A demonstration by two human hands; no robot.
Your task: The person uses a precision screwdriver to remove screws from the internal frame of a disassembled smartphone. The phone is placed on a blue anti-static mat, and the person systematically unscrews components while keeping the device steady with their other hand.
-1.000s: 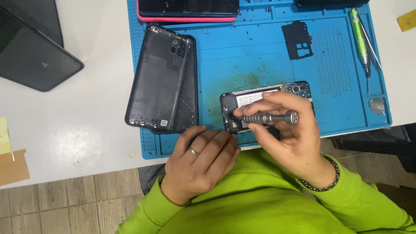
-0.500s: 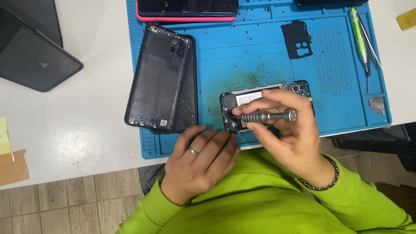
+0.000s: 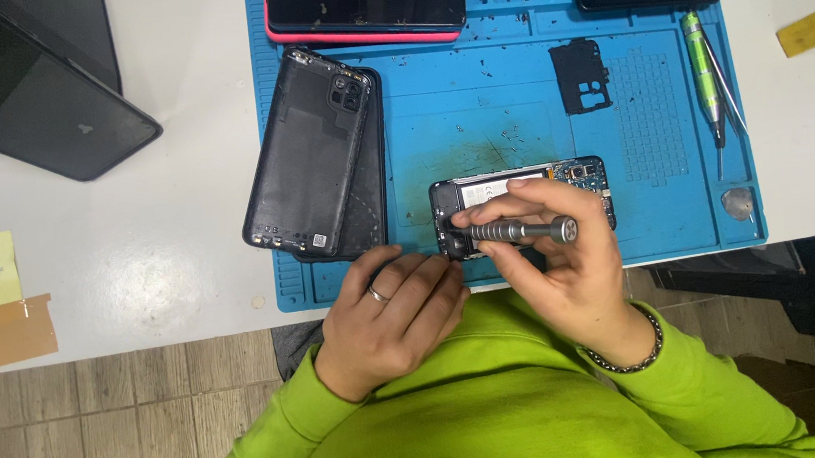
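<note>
A grey screwdriver (image 3: 518,232) is being held by the fingers (image 3: 504,213) of the right hand (image 3: 568,269), which are curled shut around its shaft; it is being kept nearly flat, its tip lying at the left end of the opened phone (image 3: 521,204). The left hand (image 3: 391,319) is being rested at the mat's near edge, its fingers (image 3: 437,280) loosely bent and touching the phone's lower left corner, with nothing gripped. The phone is being worked on near the front edge of the blue mat (image 3: 477,125), just beside the table (image 3: 134,253) edge. Bare mat is being left open above the phone and to its left. Further left, a black back cover (image 3: 308,159) is lying tilted across the mat's left edge. A small black plate (image 3: 579,74) is lying above the phone, well apart. A green tool (image 3: 704,75) is lying along the right edge. Two dark phones are being kept along the far edge.
</note>
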